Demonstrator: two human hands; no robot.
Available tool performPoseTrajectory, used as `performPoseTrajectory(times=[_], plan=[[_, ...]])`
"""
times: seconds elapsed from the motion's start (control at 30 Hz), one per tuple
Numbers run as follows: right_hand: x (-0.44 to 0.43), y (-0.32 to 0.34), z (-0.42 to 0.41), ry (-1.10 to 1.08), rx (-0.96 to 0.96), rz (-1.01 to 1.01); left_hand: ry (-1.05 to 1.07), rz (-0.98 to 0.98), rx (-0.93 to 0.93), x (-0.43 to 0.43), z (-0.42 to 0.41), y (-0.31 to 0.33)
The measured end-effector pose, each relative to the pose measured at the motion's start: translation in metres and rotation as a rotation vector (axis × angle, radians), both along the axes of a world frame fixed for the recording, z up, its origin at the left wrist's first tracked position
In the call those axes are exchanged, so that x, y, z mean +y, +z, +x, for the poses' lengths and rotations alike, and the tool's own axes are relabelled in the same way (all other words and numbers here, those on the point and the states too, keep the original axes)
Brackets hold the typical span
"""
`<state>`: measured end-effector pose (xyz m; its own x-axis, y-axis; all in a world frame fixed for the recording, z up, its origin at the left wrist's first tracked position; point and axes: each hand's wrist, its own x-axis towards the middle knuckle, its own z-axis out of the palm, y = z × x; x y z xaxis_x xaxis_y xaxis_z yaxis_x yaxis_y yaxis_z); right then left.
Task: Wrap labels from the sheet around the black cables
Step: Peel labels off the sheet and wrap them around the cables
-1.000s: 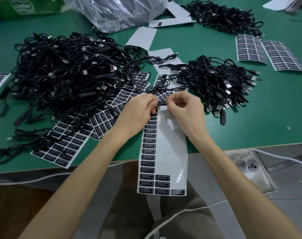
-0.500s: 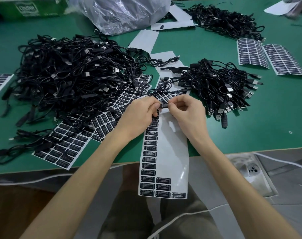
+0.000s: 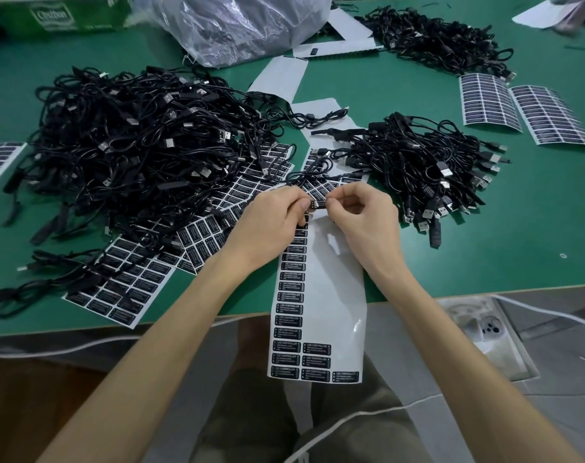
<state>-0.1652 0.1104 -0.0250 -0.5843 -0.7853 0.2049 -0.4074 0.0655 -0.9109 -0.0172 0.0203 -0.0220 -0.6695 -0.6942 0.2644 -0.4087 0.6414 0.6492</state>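
Observation:
My left hand (image 3: pixel 271 222) and my right hand (image 3: pixel 361 218) meet above a long label sheet (image 3: pixel 331 295) that hangs over the table's front edge. Between their fingertips they pinch a small black part of a black cable (image 3: pixel 309 173) with a black label (image 3: pixel 317 204) on it. The cable's loops trail away behind the hands. The sheet is mostly bare white backing, with a column of black labels down its left side and several more at the bottom.
A big heap of black cables (image 3: pixel 134 145) lies left, a smaller heap (image 3: pixel 424 162) right, a third (image 3: pixel 434 38) far back. Full label sheets lie under the left heap (image 3: pixel 124 285) and at the right (image 3: pixel 525 111). A plastic bag (image 3: pixel 237 25) sits behind on the green table (image 3: pixel 518 245).
Both hands stay in the same place on the cable, with only small finger movements around the label. The camera view has shifted slightly.

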Motion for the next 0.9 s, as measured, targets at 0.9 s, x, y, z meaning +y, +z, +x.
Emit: performPoseTrajectory(times=[0.9], plan=[[-0.0013,0.0024,0.0014,-0.012,0.009,0.027,0.032,-0.028,-0.037,0.0011,-0.0019,0.0008]])
